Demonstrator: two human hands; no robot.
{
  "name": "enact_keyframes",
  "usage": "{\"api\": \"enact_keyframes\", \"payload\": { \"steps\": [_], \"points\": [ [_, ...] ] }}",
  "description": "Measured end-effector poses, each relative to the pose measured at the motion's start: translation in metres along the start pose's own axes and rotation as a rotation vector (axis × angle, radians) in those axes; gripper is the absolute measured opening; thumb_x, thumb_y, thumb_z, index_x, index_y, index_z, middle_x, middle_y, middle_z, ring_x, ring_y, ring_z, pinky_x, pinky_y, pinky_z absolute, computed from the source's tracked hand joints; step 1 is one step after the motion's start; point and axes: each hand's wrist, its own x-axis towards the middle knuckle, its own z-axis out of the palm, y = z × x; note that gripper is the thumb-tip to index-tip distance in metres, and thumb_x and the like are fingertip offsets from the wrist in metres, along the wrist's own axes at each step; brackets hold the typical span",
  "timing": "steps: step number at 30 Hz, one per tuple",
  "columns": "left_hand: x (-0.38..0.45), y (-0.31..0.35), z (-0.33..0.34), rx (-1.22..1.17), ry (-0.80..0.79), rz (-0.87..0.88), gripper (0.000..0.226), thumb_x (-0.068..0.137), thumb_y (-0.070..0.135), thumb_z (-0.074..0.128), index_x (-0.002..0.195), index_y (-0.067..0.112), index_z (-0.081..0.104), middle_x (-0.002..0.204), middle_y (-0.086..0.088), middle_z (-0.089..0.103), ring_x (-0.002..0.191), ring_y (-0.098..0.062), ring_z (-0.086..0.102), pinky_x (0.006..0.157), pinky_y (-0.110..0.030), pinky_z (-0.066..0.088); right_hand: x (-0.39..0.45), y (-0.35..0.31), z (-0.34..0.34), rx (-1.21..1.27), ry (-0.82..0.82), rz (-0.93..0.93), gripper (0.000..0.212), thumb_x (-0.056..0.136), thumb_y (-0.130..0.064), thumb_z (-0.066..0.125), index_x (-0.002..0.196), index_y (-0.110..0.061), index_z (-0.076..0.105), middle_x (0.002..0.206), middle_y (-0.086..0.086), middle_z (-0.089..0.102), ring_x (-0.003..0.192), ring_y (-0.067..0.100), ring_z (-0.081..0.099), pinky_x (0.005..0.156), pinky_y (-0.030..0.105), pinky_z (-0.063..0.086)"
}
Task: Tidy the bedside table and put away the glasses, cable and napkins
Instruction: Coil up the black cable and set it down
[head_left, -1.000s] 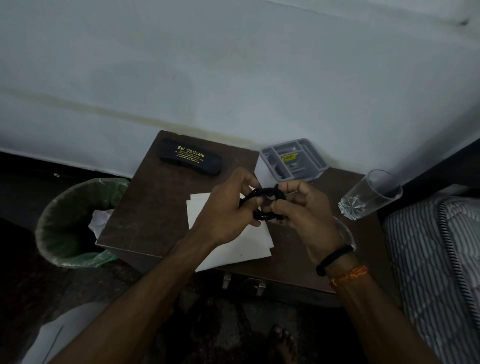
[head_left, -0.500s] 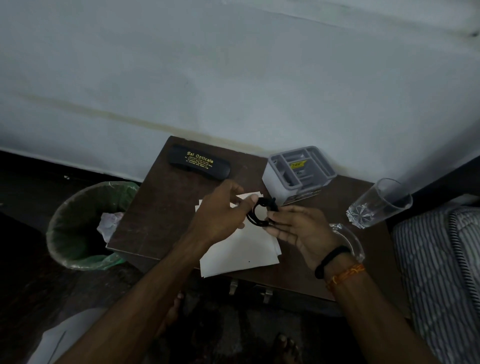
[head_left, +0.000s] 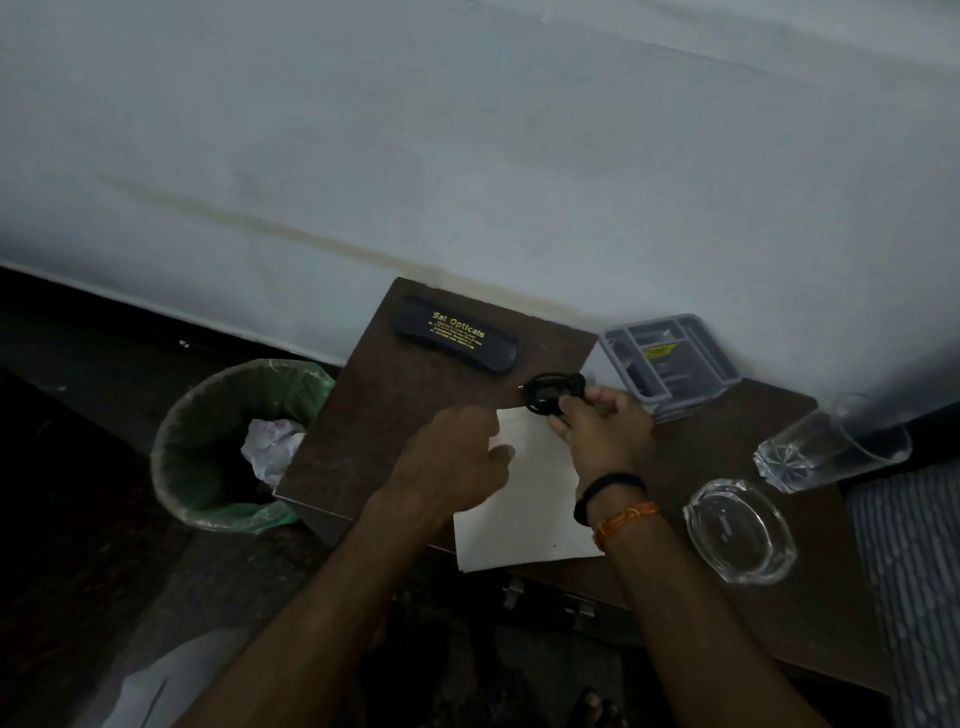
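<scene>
The right hand (head_left: 605, 434) holds the coiled black cable (head_left: 551, 391) by its near side, fingers curled round the loop, with the coil over the back part of the bedside table (head_left: 395, 415) — just left of the grey organiser tray (head_left: 670, 358) and just in front of the right end of the black glasses case (head_left: 454, 335). The left hand (head_left: 457, 462) hangs above the table with nothing in it, fingers loosely bent, its knuckles over the left edge of the white napkins (head_left: 530, 499). Those napkins lie flat under both wrists, and their near edge reaches past the table's front edge. The glasses case lies closed along the back left corner, close to the wall (head_left: 467, 156). The organiser tray sits at the back against the wall, where the tabletop steps to a lower or separate right-hand part. On that right part stand a clear drinking glass (head_left: 831, 441) near the far right edge and a clear glass ashtray (head_left: 740, 530) nearer the front, the two apart from each other. A bare strip of dark wood lies between the case and the left hand — the widest free patch on the left half. A bin with a green liner (head_left: 234, 441) stands on the floor against the table's left edge, crumpled white paper inside. Striped bedding (head_left: 909, 571) borders the table on the right.
</scene>
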Motion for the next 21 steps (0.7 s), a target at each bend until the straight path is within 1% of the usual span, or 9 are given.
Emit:
{"api": "enact_keyframes", "payload": {
  "steps": [2, 4, 6, 9, 12, 14, 16, 19, 21],
  "points": [
    [-0.001, -0.003, -0.002, 0.026, -0.028, 0.006, 0.041, 0.091, 0.036, 0.063, 0.126, 0.015, 0.055, 0.127, -0.004, 0.058, 0.109, -0.019, 0.057, 0.090, -0.035, 0.051, 0.001, -0.001, 0.010, -0.013, 0.037, -0.033, 0.024, 0.082, 0.003, 0.071, 0.104, -0.001, 0.061, 0.079, -0.001, 0.059, 0.081, 0.026, 0.068, 0.070, 0.033, 0.059],
    [-0.002, -0.005, -0.003, 0.042, -0.038, 0.020, 0.041, 0.091, 0.036, 0.062, 0.126, 0.016, 0.055, 0.128, -0.003, 0.058, 0.110, -0.019, 0.057, 0.090, -0.034, 0.051, 0.004, 0.000, 0.019, -0.021, 0.053, -0.044, 0.028, 0.084, 0.002, 0.071, 0.110, 0.000, 0.061, 0.080, -0.001, 0.059, 0.081, 0.025, 0.068, 0.073, 0.033, 0.059],
    [-0.002, -0.008, -0.006, 0.047, -0.035, 0.025, 0.041, 0.091, 0.035, 0.062, 0.126, 0.016, 0.055, 0.129, -0.003, 0.057, 0.113, -0.019, 0.056, 0.093, -0.034, 0.050, 0.007, 0.003, 0.026, -0.063, 0.056, -0.051, 0.035, 0.084, 0.000, 0.071, 0.117, -0.002, 0.061, 0.084, 0.001, 0.064, 0.081, 0.022, 0.068, 0.081, 0.038, 0.060],
    [-0.003, -0.013, -0.011, 0.052, -0.031, 0.015, 0.043, 0.091, 0.035, 0.063, 0.128, 0.016, 0.053, 0.132, -0.003, 0.056, 0.118, -0.020, 0.054, 0.098, -0.035, 0.049, 0.011, 0.004, 0.033, -0.215, 0.026, -0.061, 0.045, 0.084, -0.001, 0.069, 0.128, -0.003, 0.058, 0.108, 0.011, 0.070, 0.104, 0.027, 0.066, 0.098, 0.044, 0.053],
    [-0.004, -0.020, -0.015, 0.046, -0.026, 0.016, 0.043, 0.091, 0.036, 0.063, 0.128, 0.015, 0.054, 0.131, -0.003, 0.056, 0.117, -0.020, 0.054, 0.096, -0.035, 0.049, 0.010, 0.001, 0.035, -0.307, -0.044, -0.076, 0.051, 0.088, 0.003, 0.061, 0.138, 0.000, 0.051, 0.127, 0.015, 0.063, 0.121, 0.029, 0.058, 0.105, 0.039, 0.046],
    [-0.004, -0.023, -0.016, 0.040, -0.022, 0.011, 0.043, 0.090, 0.036, 0.064, 0.127, 0.015, 0.054, 0.129, -0.003, 0.056, 0.113, -0.020, 0.055, 0.093, -0.033, 0.048, 0.007, -0.001, 0.034, -0.381, -0.075, -0.111, 0.053, 0.089, 0.004, 0.056, 0.141, -0.001, 0.048, 0.128, 0.014, 0.061, 0.121, 0.026, 0.056, 0.098, 0.030, 0.043],
    [-0.003, -0.025, -0.018, 0.040, -0.018, 0.001, 0.043, 0.090, 0.036, 0.064, 0.126, 0.015, 0.054, 0.128, -0.004, 0.056, 0.110, -0.020, 0.056, 0.090, -0.031, 0.047, 0.002, -0.002, 0.031, -0.445, -0.090, -0.173, 0.049, 0.090, 0.004, 0.054, 0.139, -0.003, 0.051, 0.117, 0.011, 0.064, 0.111, 0.022, 0.058, 0.089, 0.026, 0.041],
    [-0.003, -0.025, -0.019, 0.007, -0.006, -0.025, 0.044, 0.090, 0.033, 0.065, 0.128, 0.015, 0.053, 0.131, -0.006, 0.051, 0.110, -0.020, 0.056, 0.086, -0.026, 0.044, -0.004, -0.005, 0.023, -0.603, -0.059, -0.351, 0.036, 0.089, 0.001, 0.054, 0.122, -0.007, 0.066, 0.117, 0.009, 0.069, 0.110, 0.026, 0.063, 0.088, 0.031, 0.049],
    [-0.003, -0.025, -0.020, -0.028, 0.009, -0.049, 0.046, 0.089, 0.030, 0.067, 0.129, 0.013, 0.052, 0.132, -0.006, 0.051, 0.113, -0.021, 0.055, 0.084, -0.024, 0.042, -0.009, -0.006, 0.010, -0.770, -0.076, -0.445, 0.031, 0.088, -0.003, 0.056, 0.114, -0.010, 0.070, 0.116, 0.008, 0.070, 0.108, 0.027, 0.063, 0.088, 0.033, 0.049]
  ]
}}
